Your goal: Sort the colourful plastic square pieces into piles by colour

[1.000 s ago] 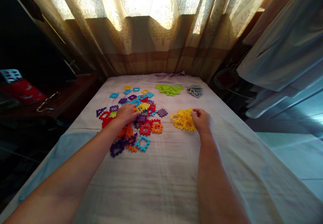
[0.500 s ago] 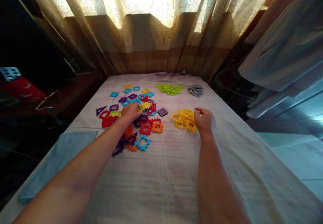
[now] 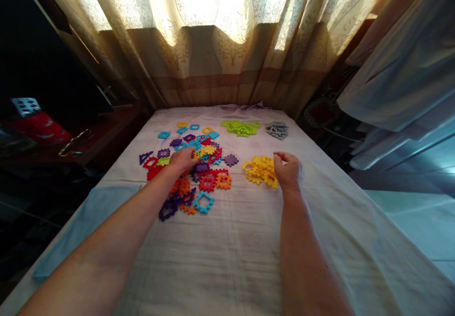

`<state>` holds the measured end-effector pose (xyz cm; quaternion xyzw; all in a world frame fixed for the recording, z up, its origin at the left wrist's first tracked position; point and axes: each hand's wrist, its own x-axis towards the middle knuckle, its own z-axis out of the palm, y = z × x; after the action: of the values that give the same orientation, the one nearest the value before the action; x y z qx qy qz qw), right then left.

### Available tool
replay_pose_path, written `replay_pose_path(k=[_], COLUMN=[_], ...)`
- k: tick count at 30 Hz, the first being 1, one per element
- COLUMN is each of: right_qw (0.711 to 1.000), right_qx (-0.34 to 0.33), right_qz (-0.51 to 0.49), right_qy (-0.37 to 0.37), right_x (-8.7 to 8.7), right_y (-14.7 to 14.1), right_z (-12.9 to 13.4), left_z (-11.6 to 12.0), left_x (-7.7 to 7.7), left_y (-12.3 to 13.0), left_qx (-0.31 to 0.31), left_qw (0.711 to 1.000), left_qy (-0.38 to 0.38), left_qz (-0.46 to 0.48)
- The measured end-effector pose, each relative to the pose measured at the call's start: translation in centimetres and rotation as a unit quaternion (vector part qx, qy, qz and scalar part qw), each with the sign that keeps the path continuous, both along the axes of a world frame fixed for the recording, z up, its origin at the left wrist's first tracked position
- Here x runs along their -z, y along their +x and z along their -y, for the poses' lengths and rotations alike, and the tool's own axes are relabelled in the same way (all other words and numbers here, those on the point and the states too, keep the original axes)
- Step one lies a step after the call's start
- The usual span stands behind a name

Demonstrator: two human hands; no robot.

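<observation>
My left hand (image 3: pixel 184 159) is over the mixed pile of toothed plastic pieces, its fingers closed at a yellow piece (image 3: pixel 207 151). Red pieces (image 3: pixel 207 182), purple pieces (image 3: pixel 168 208) and a blue frame piece (image 3: pixel 204 202) lie around and below it. At the right edge of the yellow pile (image 3: pixel 261 168) rests my right hand (image 3: pixel 288 168), thumb and fingers curled together; whether anything is between them is hidden. A green pile (image 3: pixel 241 127) and a grey pile (image 3: pixel 277 130) lie farther back.
A white sheet (image 3: pixel 249 245) covers the surface. Light blue cloth (image 3: pixel 85 226) lies at the left edge. Glasses (image 3: pixel 74 143) and a red item (image 3: pixel 46 128) are on a dark side table. Curtains (image 3: pixel 231 69) hang behind, and clothes (image 3: pixel 391 83) at the right.
The view has shifted slightly. My left hand has drawn back a little from the yellow piece, with its fingers now at that piece's left edge. My right hand has barely moved.
</observation>
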<state>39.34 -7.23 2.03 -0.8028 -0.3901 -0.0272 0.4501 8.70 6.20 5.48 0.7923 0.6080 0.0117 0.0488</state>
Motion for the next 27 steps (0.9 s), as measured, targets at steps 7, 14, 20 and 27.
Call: replay_pose_path(k=[7,14,20,27], right_qw=[0.999,0.993,0.964,0.906], right_qx=[-0.038,-0.106,-0.198,-0.261], right_qz=[-0.011,-0.029,-0.155,-0.329], right_qy=[-0.008,-0.035,-0.088,-0.058], right_x=[-1.9,-2.5,-2.9,-3.2], right_y=[-1.7,-4.8,-7.6,-8.3], right_z=[0.1,-0.6,-1.1,-0.9], left_z=[-0.4,0.7,4.2,7.6], left_x=[0.1,-0.8,0.0,1.1], left_y=[-1.2,-1.1,1.7,4.9], left_qx=[-0.022,-0.033,0.116,0.285], left_qw=[0.999,0.994,0.967,0.917], left_qy=[0.017,0.083,0.202,0.259], left_qz=[0.030,0.056,0.107,0.104])
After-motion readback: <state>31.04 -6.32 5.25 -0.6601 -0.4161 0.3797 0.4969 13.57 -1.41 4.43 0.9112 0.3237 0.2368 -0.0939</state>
